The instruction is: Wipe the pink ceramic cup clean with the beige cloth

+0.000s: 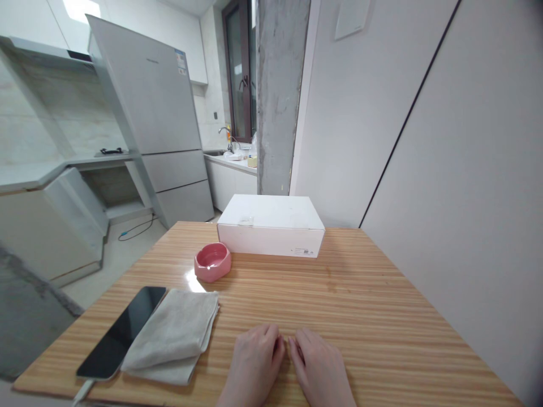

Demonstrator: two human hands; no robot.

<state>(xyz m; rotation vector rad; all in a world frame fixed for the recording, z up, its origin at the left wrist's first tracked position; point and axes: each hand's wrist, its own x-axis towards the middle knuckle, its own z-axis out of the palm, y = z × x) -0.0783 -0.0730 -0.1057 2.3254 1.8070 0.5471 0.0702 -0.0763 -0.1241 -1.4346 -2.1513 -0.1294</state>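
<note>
- Wooden table (pixel 365 294) holds both hands, which lie flat and side by side near its front edge.
- The left hand (pixel 253 362) is loose and holds nothing. The right hand (pixel 319 364) is loose too, palm down, with nothing in it.
- The two hands almost touch at the fingers.
- The folded grey cloth (pixel 173 334) lies just to the left of the left hand, and it is the nearest thing.
- A black phone (pixel 123 332) lies further left, touching the cloth's edge.
- A pink bowl (pixel 212 262) sits ahead of the left hand, beside a white box (pixel 271 226).
- I think a good grab of the cloth would be slow, so the phone does not slide.
</note>
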